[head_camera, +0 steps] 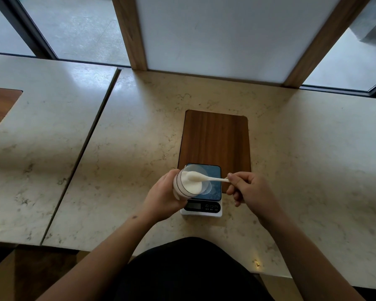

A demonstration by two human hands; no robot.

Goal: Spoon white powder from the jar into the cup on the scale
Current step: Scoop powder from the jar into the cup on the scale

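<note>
My left hand [163,197] grips a clear jar [183,184] of white powder, tilted toward the right over the left edge of the scale [213,205]. My right hand [249,190] pinches the handle of a white spoon [206,178]. The spoon's bowl is heaped with powder and sits at the jar's open mouth. A clear cup [207,189] stands on the scale's dark platform, mostly hidden behind the jar, so I cannot see what it holds. The scale's small display faces me, too small to read.
A dark wooden board [215,140] is set in the marble counter [139,137] just behind the scale. A seam splits the counter on the left. A wood-framed white panel [226,35] rises at the back edge. My dark-clothed torso is at the near edge.
</note>
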